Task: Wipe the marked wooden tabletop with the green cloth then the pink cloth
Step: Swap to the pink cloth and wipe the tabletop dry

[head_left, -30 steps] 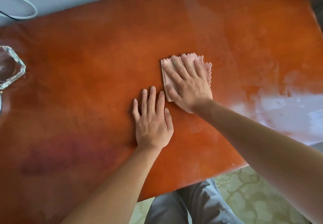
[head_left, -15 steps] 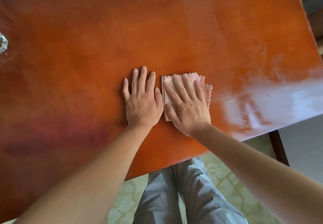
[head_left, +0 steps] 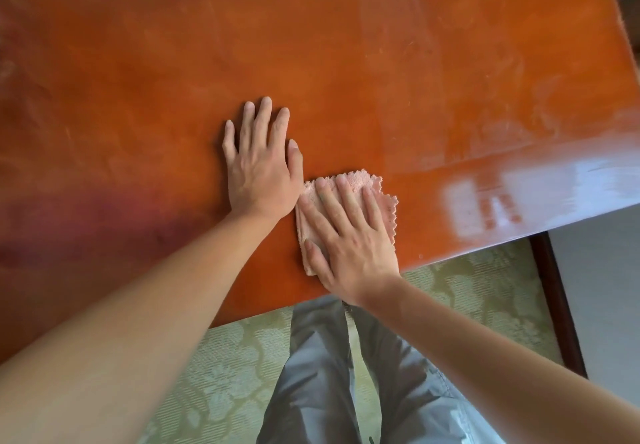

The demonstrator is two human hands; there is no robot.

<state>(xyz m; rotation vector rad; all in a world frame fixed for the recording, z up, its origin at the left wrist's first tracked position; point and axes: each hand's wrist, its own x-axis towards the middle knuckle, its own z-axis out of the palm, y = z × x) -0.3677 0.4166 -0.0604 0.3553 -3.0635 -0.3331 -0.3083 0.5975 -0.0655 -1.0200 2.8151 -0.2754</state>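
Observation:
The folded pink cloth [head_left: 382,198] lies on the orange-brown wooden tabletop [head_left: 173,63] close to its near edge. My right hand [head_left: 349,239] presses flat on the cloth with straight fingers, covering most of it. My left hand [head_left: 259,163] rests flat on the bare wood just left of the cloth, its thumb beside the cloth's upper corner. No green cloth is in view.
The table's near edge [head_left: 467,253] runs diagonally under my right wrist. Below it are my grey trousers [head_left: 322,374] and a green patterned floor covering [head_left: 485,288]. A dark wooden strip [head_left: 557,305] stands at the right. A bright glare lies on the right of the tabletop.
My right hand has drawn the pink cloth toward the near edge of the table. My left hand has stayed flat on the wood. The view has tilted down, and the glass object at left is gone.

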